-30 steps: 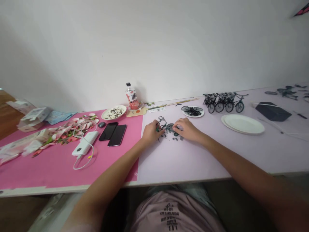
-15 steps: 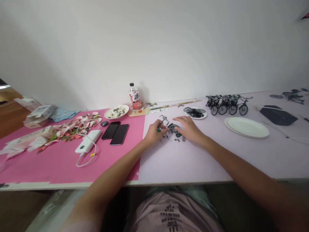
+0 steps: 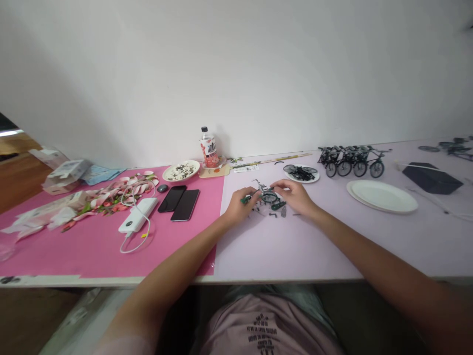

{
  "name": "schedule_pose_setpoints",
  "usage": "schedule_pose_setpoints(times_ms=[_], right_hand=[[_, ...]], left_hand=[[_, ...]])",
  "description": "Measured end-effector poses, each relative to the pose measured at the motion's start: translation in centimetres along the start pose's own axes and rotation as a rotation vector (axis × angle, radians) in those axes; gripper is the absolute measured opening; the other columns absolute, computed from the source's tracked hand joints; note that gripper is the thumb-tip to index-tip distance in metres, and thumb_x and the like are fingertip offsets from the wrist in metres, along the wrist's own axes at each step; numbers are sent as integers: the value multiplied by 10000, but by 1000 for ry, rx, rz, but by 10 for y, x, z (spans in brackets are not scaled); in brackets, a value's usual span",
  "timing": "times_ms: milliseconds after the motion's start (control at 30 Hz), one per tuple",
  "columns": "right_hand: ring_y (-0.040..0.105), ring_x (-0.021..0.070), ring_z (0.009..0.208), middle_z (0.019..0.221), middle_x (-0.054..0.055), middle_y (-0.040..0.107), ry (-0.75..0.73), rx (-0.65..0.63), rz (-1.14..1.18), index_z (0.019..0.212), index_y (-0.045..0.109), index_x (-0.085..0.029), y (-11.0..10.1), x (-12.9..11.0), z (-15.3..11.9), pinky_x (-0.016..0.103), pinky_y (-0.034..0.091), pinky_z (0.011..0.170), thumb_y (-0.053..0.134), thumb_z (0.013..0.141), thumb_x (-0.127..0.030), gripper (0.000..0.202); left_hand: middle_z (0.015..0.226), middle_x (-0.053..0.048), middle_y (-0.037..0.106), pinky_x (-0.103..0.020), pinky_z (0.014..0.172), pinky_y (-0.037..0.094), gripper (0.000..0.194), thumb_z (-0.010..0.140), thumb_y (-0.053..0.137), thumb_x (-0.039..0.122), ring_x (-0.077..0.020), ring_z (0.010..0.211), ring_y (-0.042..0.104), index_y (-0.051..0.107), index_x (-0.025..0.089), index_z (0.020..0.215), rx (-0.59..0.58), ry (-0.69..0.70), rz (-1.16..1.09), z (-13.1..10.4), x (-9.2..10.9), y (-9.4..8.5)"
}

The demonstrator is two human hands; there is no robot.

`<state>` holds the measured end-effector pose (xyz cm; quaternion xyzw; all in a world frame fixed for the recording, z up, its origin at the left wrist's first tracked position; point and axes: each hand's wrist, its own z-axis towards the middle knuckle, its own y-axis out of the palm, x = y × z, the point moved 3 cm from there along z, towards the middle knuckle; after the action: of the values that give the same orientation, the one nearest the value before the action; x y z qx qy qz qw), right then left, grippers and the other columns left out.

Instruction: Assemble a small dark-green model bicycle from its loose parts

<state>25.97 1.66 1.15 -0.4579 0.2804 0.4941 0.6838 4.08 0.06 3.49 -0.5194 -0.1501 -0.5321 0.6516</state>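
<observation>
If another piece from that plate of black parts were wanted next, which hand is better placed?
Right, I'd say. The right hand is nearer the plate, just beyond it. The left hand is farther away and seems to hold something green.

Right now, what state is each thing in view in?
Bottle, upright, capped
Phones, flat, screens dark
Power bank, cable plugged in
Bicycle row, standing upright
White plates, overlapping
Nearest bicycle, loose parts beside it
Left hand, gripping a green object
Right hand, fingertips at the nearest bicycle
</observation>
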Motion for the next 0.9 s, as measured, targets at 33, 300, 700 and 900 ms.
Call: schedule_pose_setpoints(times_ms=[33, 300, 700, 900], right_hand=[[745, 279, 963, 1017, 91, 799, 16, 10, 33, 1019, 806, -218, -1, 0, 1, 479, 601, 936, 712, 896, -534, 351], [767, 324, 1046, 1036, 91, 824, 165, -80, 229, 1063, 819, -244, 10, 6, -6, 568, 572, 1043, 813, 804, -664, 493], [731, 202, 843, 948, 58, 786, 213, -229, 368, 1249, 718, -231, 16, -5, -11, 330, 580, 718, 829, 824, -511, 521], [613, 142, 630, 798, 0, 712, 269, -291, 421, 1327, 609, -234, 16, -21, -16, 255, 448, 533, 856, 798, -462, 626]], left_hand=[[873, -53, 759, -300, 841, 522, 391, 1011, 535, 512, -198, 849, 682, 693, 194, 846, -2, 5, -1, 0, 0, 0], [874, -76, 764, -289, 785, 538, 459, 973, 586, 591, -212, 862, 697, 745, 169, 887, -22, -15, -101, -1, -8, 5], [622, 11, 661, -268, 583, 507, 610, 738, 852, 662, -139, 559, 607, 684, 171, 1059, 54, -160, -445, 2, -6, 9], [718, -31, 697, -261, 591, 553, 523, 783, 818, 654, -129, 605, 633, 716, 143, 829, -63, -138, -500, 1, 2, 11]])
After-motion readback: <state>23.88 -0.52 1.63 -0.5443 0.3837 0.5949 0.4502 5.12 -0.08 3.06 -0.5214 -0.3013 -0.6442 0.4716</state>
